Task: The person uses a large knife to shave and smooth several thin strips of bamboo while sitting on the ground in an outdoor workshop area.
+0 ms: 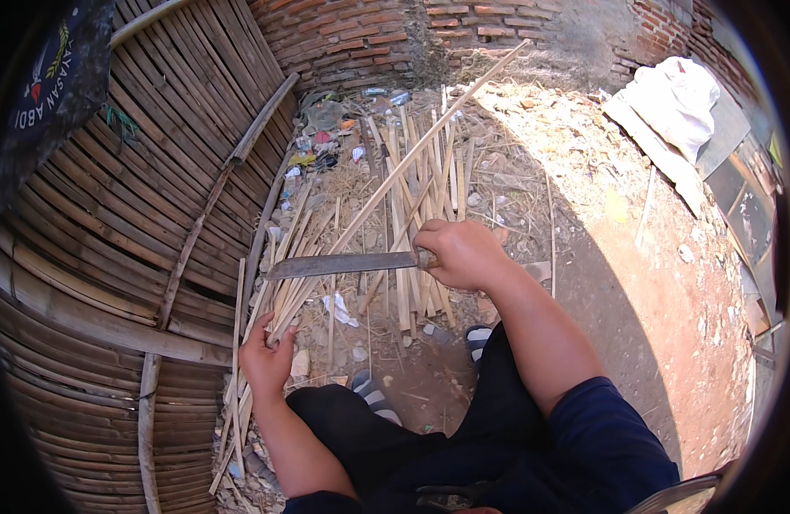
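My right hand (463, 254) is closed round the handle of a machete (344, 265). Its long dark blade points left, level across the front of me. In my left hand (267, 358), low on the left, the fingers grip the near end of a long pale bamboo strip (429, 134). This strip slants up to the far right, and the blade crosses it near my left hand. More bamboo strips (305, 248) lie beside and beyond that hand on the ground. A further pile of strips (403, 291) lies in the middle, past my feet.
A bamboo slat wall (112, 248) stands close on my left, and a brick wall (352, 38) closes the far side. Litter (326, 141) and stones cover the ground. A white sack (673, 103) lies at the far right. My sandalled feet (378, 401) are below.
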The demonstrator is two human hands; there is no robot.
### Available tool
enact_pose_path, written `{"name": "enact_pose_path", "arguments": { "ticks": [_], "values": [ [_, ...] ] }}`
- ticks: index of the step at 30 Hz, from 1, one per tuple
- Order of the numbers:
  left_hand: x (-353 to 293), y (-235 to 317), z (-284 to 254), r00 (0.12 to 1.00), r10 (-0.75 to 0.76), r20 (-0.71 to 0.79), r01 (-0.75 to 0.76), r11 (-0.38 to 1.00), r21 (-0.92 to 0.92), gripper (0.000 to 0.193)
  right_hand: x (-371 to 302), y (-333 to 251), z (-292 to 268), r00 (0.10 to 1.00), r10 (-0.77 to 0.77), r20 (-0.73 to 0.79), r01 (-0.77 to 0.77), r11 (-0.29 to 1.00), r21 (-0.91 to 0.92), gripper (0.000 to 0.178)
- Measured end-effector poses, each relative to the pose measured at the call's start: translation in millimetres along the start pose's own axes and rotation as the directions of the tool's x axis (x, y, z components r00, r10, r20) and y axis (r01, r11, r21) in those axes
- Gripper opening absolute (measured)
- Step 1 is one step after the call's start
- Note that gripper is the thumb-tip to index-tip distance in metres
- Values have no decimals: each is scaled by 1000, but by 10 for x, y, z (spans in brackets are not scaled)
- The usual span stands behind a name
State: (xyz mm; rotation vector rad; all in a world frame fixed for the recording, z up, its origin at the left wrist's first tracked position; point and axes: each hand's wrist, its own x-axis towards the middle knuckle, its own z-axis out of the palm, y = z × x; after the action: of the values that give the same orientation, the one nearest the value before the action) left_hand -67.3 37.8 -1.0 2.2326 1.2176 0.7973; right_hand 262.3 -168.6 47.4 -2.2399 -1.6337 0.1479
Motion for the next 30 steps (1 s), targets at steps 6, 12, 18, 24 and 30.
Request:
{"name": "enact_pose_path", "arguments": {
  "ticks": [6,12,18,24,30],
  "values": [
    [5,-73,71,999,44,0,-44,999,7,49,22,714,-78,868,337,-364,-267,936,230,27],
    [10,436,163,981,-60,186,83,990,-118,58,94,301,135,940,65,-335,-2,982,186,29],
    [-2,654,209,945,-85,316,178,944,-278,65,122,98,201,971,-115,-209,135,987,82,26],
    [-76,396,495,979,-6,203,66,955,-290,71,128,668,145,901,183,-394,-138,981,139,28],
    [-126,289,725,960,52,274,94,865,-493,75,103,-35,249,986,-81,-148,89,995,51,27]
  ]
}}
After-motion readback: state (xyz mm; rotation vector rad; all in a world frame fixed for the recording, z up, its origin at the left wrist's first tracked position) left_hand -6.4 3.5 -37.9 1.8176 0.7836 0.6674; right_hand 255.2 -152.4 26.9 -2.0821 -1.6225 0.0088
